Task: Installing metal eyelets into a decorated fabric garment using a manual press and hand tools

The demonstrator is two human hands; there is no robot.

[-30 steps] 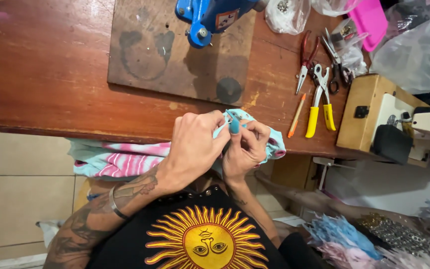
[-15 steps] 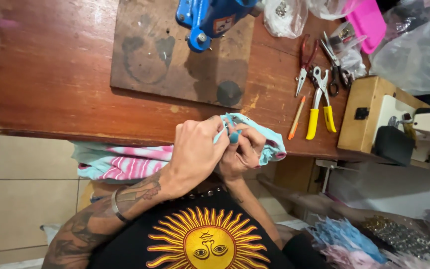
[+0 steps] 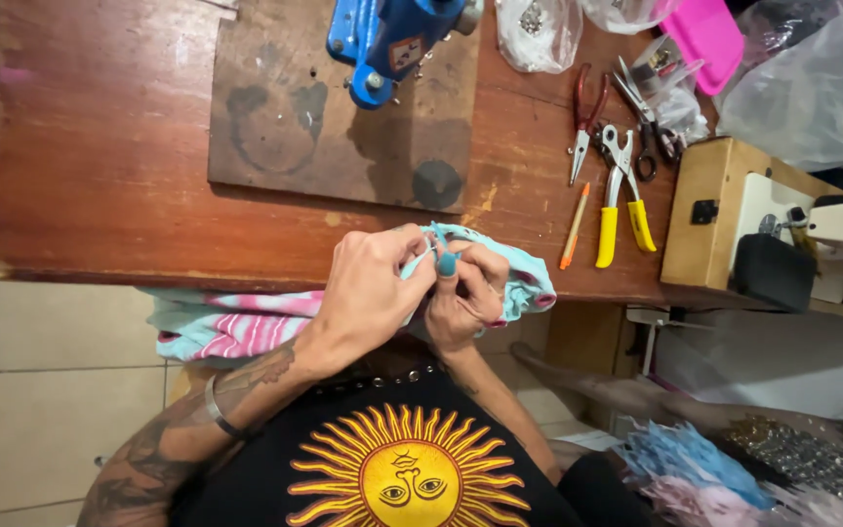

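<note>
Striped cloth gripped at wooden table edge.
Pinched by left hand and right hand; blue piece not yet released.

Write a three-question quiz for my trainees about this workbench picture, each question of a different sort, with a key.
1. True or false: both hands grip the striped fabric at the table edge.
2. Which lies nearest the yellow-handled pliers? A. orange pencil B. blue press C. pink tray
3. Fill in: the bracelet sits on the ___ wrist.

Key: 1 true: left hand and right hand pinch it. 2 A. 3 left.
</note>
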